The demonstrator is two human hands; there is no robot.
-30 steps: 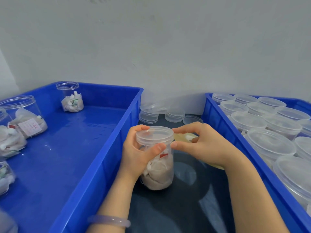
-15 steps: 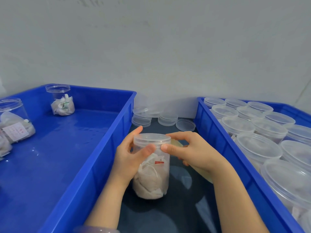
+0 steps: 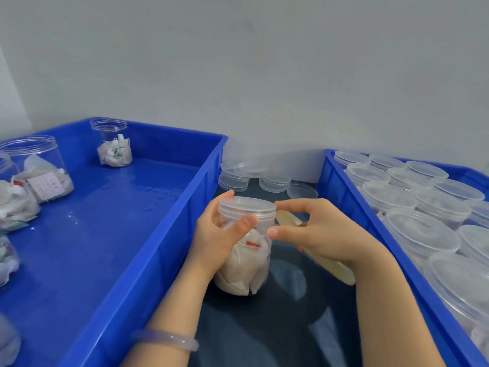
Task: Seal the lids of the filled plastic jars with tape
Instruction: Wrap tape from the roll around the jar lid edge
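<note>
Now the filled jar (image 3: 244, 263) stands on the dark counter (image 3: 291, 329) between two blue crates (image 3: 132, 260) — left hand (image 3: 211, 242) fingers (image 3: 227, 195) wrapped round its neck, right hand (image 3: 326, 234) pinching the lid (image 3: 246, 205) rim with thumb and forefinger.

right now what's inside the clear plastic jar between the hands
Crumpled whitish packets with a small red tag fill the lower clear plastic jar; the left hand covers its left side, so contents there are hidden.

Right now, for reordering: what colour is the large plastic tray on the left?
Left plastic tray: bright blue, seen in head view.
</note>
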